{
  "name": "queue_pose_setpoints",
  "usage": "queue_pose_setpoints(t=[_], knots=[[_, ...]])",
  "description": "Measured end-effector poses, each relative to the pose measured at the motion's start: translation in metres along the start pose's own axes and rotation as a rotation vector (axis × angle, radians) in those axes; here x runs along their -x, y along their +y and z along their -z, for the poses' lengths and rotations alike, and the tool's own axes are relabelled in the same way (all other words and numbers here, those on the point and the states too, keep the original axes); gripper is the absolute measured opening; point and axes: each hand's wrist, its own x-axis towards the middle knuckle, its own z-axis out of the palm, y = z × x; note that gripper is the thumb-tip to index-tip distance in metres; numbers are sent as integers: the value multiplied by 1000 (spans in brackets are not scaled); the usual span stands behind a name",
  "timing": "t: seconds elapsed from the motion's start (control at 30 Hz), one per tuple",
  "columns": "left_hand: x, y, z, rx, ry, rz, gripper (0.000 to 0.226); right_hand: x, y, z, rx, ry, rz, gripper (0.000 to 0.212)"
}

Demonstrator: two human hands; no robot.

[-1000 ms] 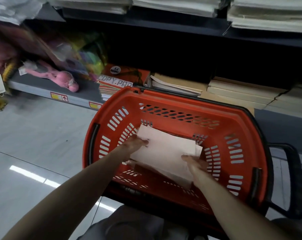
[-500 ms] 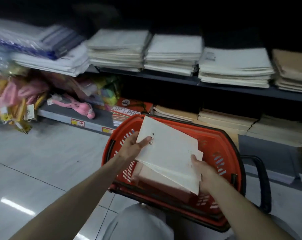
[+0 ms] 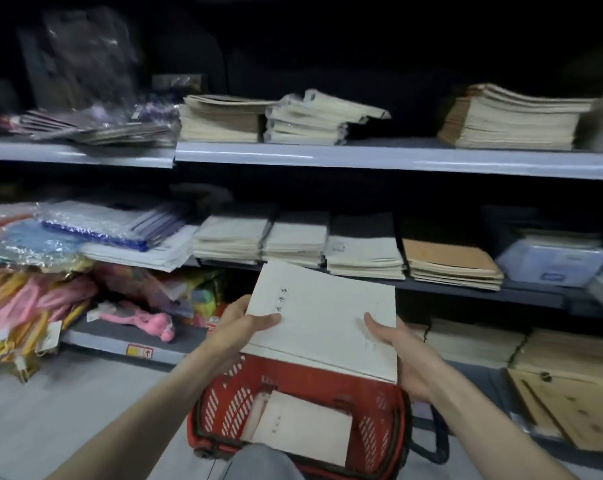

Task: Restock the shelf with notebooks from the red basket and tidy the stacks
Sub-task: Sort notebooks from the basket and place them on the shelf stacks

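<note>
I hold a small stack of white notebooks (image 3: 322, 317) level in front of the shelves. My left hand (image 3: 239, 327) grips its left edge with the thumb on top, while my right hand (image 3: 395, 355) grips the right edge from below and the side. Under the stack, the red basket (image 3: 223, 403) stands on the floor with more pale notebooks (image 3: 303, 427) lying inside. Behind the held stack, the middle shelf (image 3: 466, 289) carries several notebook stacks (image 3: 294, 239) side by side.
The top shelf (image 3: 327, 155) bears cream notebook stacks (image 3: 307, 119) and a tall brownish pile (image 3: 511, 116). Plastic-wrapped goods (image 3: 95, 223) and pink toys (image 3: 137, 318) crowd the left. Brown paper stacks (image 3: 476, 341) and a wooden board (image 3: 570, 407) lie at the lower right. Grey floor (image 3: 50, 410) lies left.
Both hands lifted the white notebooks out of the red basket and up to middle-shelf height. The view tilted upward, showing the upper shelves.
</note>
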Motion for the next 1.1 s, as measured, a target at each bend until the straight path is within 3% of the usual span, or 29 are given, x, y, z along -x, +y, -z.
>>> queue_pose_setpoints(t=[0.1,0.2,0.3,0.4,0.57,0.63,0.7,0.8,0.9,1.1], knots=[[5,18,-21,32,9,10,51,9,-9,4,56,150,150,42],[5,34,-39,219,32,81,46,19,-19,10,61,302,243,40],[1,48,-55,483,61,164,32,22,-25,13,-81,443,321,36],[-6,58,-84,613,-42,194,43,11,-27,13,-247,596,386,37],[-1,59,-146,391,-336,189,34,-11,-38,5,-505,689,402,42],[-4,56,-160,273,-474,156,39,-24,-39,3,-517,688,419,44],[-14,53,-166,223,-509,154,48,-36,-41,2,-522,672,424,43],[-39,49,-164,188,-460,109,52,-52,-40,-1,-500,621,404,41],[-67,54,-153,170,-396,94,43,-62,-39,6,-428,525,391,38],[-134,41,-127,19,-68,-5,33,-76,-58,41,35,498,421,31]])
